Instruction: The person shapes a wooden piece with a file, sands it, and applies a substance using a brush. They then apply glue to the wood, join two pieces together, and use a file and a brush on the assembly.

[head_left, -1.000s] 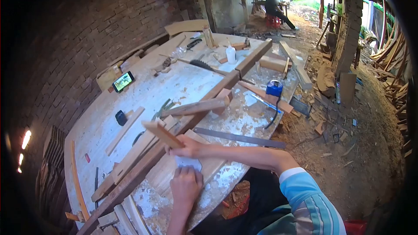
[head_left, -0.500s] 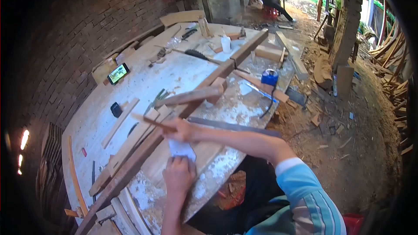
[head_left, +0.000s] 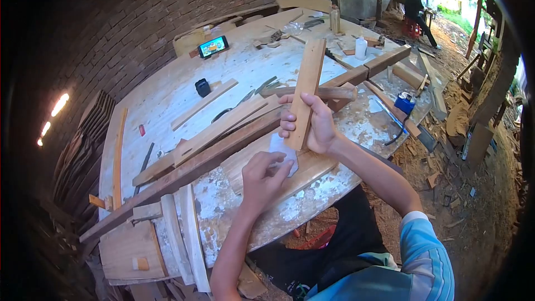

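Observation:
My right hand [head_left: 313, 125] is wrapped round a short wooden board [head_left: 308, 83], its broad face turned to me and its far end tilted up and away. A piece of white paper [head_left: 291, 161] lies below the board's lower end, on a wider wooden plank [head_left: 320, 166] on the table. Beside the paper my left hand [head_left: 266, 177] hovers with thumb and forefinger apart and the other fingers curled. It seems to hold nothing. The paper is partly hidden by my hands and the board.
A long dark beam [head_left: 206, 156] crosses the worktable [head_left: 167, 97]. Wood strips [head_left: 223, 128], a phone [head_left: 213, 47], a white bottle [head_left: 361, 48] and a blue tape measure [head_left: 404, 103] lie around. A seated person [head_left: 415, 11] is in the far background.
My right hand has raised the board and turned its broad face toward me. My left hand has lifted off the white paper and its fingers have parted. The camera view has swung left.

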The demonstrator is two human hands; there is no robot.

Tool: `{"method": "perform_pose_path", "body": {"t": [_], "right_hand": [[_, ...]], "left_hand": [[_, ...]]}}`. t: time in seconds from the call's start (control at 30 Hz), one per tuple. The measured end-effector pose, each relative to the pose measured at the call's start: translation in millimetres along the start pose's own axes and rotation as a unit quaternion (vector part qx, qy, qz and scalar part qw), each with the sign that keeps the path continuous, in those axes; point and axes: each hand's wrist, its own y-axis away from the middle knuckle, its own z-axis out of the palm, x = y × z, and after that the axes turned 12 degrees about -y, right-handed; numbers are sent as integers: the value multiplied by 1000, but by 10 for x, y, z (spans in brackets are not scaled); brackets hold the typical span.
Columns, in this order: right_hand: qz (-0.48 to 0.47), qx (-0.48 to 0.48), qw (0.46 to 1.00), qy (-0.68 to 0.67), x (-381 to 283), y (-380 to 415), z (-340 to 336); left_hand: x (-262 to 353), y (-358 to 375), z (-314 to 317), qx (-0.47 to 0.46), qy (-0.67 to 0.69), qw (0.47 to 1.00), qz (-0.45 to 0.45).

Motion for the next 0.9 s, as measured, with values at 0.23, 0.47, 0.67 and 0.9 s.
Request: {"method": "perform_pose_path", "body": {"t": [0.23, 0.47, 0.67, 0.9], "right_hand": [[-13, 56, 992, 112, 301, -25, -4], [-121, -17, 900, 417, 139, 126, -137], [-47, -25, 854, 518, 11, 183, -329], [-129, -11, 730, 671, 62, 87, -604]], "left_hand": [[-97, 22, -22, 52, 51, 996, -44], [-208, 40, -46, -103, 188, 971, -110], [-259, 5, -12, -109, 22, 987, -113], [-267, 72, 60, -96, -145, 985, 12]]}}
